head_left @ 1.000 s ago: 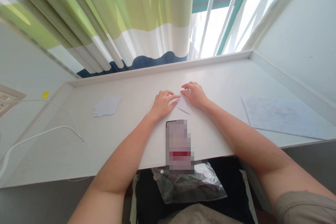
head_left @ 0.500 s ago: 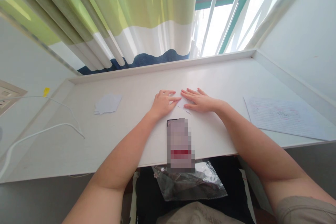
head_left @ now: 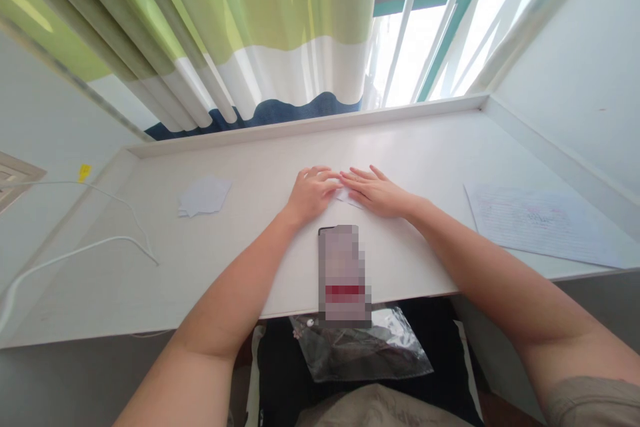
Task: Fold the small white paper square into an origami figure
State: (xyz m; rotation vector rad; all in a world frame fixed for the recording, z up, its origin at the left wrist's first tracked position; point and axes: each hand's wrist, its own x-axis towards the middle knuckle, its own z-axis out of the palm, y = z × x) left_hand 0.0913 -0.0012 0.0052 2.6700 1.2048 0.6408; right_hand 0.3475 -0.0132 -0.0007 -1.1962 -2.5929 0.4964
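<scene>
A small white piece of paper [head_left: 346, 197] lies on the white desk, partly hidden under my hands. My left hand [head_left: 314, 192] rests at its left side, fingers apart and bent, their tips close to the other hand. My right hand [head_left: 376, 191] lies nearly flat over the paper's right part, fingers stretched toward the left. Just in front of the hands is a phone [head_left: 341, 267], its screen blurred by large pixels.
White paper pieces [head_left: 205, 196] lie on the left of the desk [head_left: 150, 280]. Written sheets [head_left: 540, 220] are at the right. White cables [head_left: 80, 250] cross the left end. A clear plastic bag [head_left: 370, 350] rests below the desk's front edge.
My right hand has slid slightly left and its thumb has drawn in toward the fingers. The fingers of my left hand are a little more bent.
</scene>
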